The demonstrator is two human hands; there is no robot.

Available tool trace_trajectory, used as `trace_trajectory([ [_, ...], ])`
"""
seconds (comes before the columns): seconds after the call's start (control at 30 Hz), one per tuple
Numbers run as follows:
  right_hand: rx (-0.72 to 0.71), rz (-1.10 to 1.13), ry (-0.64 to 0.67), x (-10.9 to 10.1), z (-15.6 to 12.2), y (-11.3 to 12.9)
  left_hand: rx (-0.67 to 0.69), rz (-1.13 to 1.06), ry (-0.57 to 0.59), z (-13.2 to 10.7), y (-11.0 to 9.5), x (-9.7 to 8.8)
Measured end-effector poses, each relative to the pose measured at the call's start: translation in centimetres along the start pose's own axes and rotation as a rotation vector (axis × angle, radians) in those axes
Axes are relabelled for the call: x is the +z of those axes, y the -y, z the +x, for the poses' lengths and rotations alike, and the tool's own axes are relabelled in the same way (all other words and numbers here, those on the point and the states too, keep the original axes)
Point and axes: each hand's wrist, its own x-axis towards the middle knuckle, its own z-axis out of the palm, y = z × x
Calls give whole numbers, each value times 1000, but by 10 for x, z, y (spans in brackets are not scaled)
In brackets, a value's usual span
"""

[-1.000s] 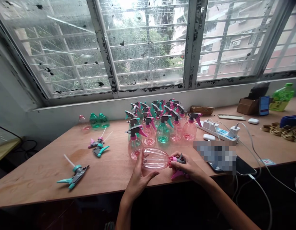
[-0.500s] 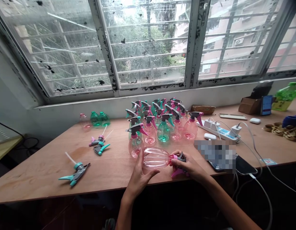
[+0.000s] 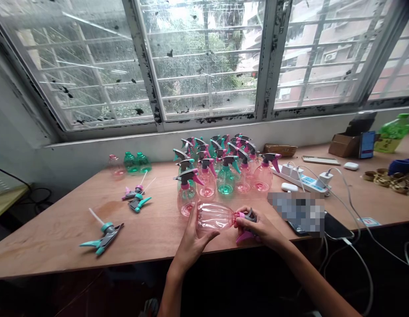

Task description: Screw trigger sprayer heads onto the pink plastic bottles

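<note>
A clear pink spray bottle (image 3: pixel 215 216) lies sideways between my hands, close to the table's front edge. My left hand (image 3: pixel 193 235) grips its base end, thumb along the near side. At the neck, my right hand (image 3: pixel 254 226) is closed around the pink collar of the grey and pink trigger sprayer (image 3: pixel 247 237), whose head is partly hidden by the fingers. Just beyond the bottle, several pink and green spray bottles (image 3: pixel 226 181) stand upright in a cluster, sprayers on top. On the left lie a grey and teal trigger sprayer (image 3: pixel 107 237) and two others (image 3: pixel 136 202).
Two green bottles (image 3: pixel 137 163) and a pink bottle (image 3: pixel 117 168) without sprayers stand at the back left of the wooden table (image 3: pixel 62 233). To the right are a power strip (image 3: pixel 302 179) with cables, a black phone (image 3: pixel 338 225), an earbud case (image 3: pixel 289 187) and a cardboard box (image 3: pixel 343 145).
Almost nothing differs. The view has shifted very slightly, and both hands keep their hold on the bottle and its sprayer.
</note>
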Motion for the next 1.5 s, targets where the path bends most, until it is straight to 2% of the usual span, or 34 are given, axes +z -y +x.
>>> trace_trajectory([
  [0.23, -18, 18, 8, 0, 0, 0, 54, 3, 9, -1, -2, 0],
  [0.47, 0, -4, 33, 0, -1, 1, -44, -93, 1, -1, -3, 0],
  [0.67, 6, -2, 18, 0, 0, -4, 33, -59, 31, -1, 0, -2],
  [0.9, 2, 8, 62, 1, -1, 3, -61, -163, 25, 0, 2, -1],
  [1.1, 1, -20, 39, -1, -1, 1, 7, -106, -10, 1, 6, 0],
  [1.33, 2, -19, 41, 0, -2, 3, -36, -101, -13, 1, 7, 0],
  [1.5, -18, 37, 25, 3, -1, 4, 20, -58, -22, 2, 7, -1],
])
